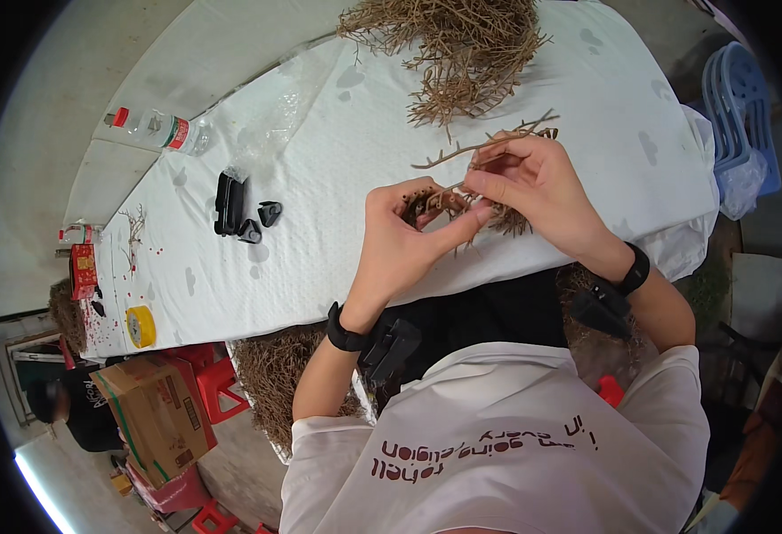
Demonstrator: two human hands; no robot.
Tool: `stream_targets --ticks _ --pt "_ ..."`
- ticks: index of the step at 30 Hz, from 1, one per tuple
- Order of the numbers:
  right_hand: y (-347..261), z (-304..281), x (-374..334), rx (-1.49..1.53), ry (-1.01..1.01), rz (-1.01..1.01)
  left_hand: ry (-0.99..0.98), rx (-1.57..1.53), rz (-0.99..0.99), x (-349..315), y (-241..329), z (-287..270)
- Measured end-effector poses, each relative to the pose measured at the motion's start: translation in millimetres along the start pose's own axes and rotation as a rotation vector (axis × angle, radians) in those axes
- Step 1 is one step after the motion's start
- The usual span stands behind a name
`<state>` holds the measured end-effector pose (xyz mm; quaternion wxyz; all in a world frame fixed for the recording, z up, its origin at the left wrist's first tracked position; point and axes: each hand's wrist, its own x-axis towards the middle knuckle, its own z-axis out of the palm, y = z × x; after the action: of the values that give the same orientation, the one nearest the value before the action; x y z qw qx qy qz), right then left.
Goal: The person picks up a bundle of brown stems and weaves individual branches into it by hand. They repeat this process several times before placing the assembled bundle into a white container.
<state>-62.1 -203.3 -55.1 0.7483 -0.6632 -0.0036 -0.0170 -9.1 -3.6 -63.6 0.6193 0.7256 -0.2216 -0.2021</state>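
My left hand (395, 236) is closed around a small bundle of brown branching twigs (425, 205), whose cut ends show between thumb and fingers. Close beside it on the right, my right hand (546, 191) pinches a thin brown twig (449, 160) that slants up past its fingertips. The thumbs of both hands nearly meet over the bundle. Some twig tips (508, 222) stick out beneath the right hand, above the near edge of the white-covered table (320, 267). Beyond my hands lies a large heap of similar twigs (462, 44).
Left on the table are a black case (229, 203) with two small black pieces, a plastic bottle (161, 130) and yellow tape (141, 327). More twigs (275, 374) lie below the near edge. A cardboard box (155, 418) and another person (84, 409) are lower left; blue stacked plastic seats (733, 107) stand right.
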Motion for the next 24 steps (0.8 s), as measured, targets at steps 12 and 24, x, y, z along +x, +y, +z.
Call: stream_targets --ticks 12,24 --pt "-12 5 -4 -0.15 -0.136 0.041 -0.22 -0.389 -0.127 -4 -1 -10" --pt "-17 -2 -2 -0.626 -0.257 -0.09 -0.447 -0.367 -0.429 1 -5 -18"
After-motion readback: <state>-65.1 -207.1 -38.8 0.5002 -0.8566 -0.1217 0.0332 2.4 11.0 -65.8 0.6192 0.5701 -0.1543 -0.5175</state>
